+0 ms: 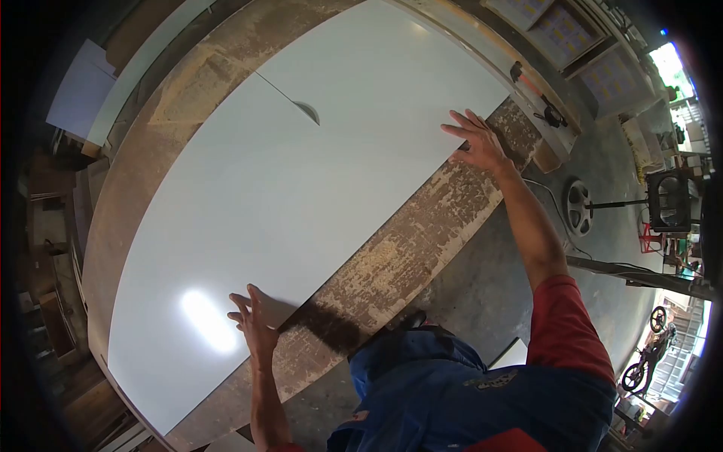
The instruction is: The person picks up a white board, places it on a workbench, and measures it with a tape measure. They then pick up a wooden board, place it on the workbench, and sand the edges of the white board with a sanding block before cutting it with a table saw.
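A large white panel (316, 181) lies flat across a worn wooden work table (392, 264). My left hand (256, 325) is at the panel's near edge on the left, fingers spread over the white surface. Farther right along the same edge, my right hand (480, 145) has its fingers stretched out over the panel. Neither hand is wrapped round anything; whether the fingertips press on the surface is hard to tell. A half-round grey piece that looks like a circular saw blade (307, 112) pokes up through the panel, and a thin dark line runs from it to the far edge.
Along the panel's right end runs a long rail (467, 49), with a red-and-black tool (529, 83) on it. A floor fan (669, 200) with a round base (578, 207) stands to the right. A motorcycle (649, 354) is parked farther off. Boards (53, 301) are stacked at left.
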Available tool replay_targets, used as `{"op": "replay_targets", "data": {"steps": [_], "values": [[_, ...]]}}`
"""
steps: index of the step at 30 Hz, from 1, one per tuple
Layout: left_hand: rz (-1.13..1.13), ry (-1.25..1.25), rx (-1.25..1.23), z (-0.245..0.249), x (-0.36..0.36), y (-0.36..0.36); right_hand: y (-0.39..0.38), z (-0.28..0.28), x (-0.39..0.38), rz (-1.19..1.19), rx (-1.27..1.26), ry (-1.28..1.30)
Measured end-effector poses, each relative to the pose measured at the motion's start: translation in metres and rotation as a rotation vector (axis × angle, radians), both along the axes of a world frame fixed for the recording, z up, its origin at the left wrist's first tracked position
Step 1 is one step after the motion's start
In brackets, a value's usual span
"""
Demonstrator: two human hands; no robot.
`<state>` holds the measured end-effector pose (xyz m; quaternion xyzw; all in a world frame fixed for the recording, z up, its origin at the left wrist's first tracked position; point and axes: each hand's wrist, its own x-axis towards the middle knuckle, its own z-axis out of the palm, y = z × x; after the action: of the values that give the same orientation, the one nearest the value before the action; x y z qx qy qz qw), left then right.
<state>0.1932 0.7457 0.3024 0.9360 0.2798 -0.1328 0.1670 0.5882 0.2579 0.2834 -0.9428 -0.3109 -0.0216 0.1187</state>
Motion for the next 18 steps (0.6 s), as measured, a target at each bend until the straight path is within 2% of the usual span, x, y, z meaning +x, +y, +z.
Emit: {"op": "replay_targets", "data": {"steps": [8,14,16,18], "values": [[-0.026,0.045,0.051,-0.003,0.009,0.018,0.017,0.003,0.012,-0.044,-0.014,0.012],[-0.032,0.008,0.056,-0.012,0.017,0.034,0.028,0.005,0.023,-0.039,-0.043,-0.001],[-0.048,-0.069,-0.017,-0.013,0.021,0.04,0.035,0.003,0.029,-0.041,-0.051,-0.004],[-0.044,-0.032,0.025,-0.013,0.027,0.043,0.038,0.004,0.032,-0.065,-0.061,0.017]]}}
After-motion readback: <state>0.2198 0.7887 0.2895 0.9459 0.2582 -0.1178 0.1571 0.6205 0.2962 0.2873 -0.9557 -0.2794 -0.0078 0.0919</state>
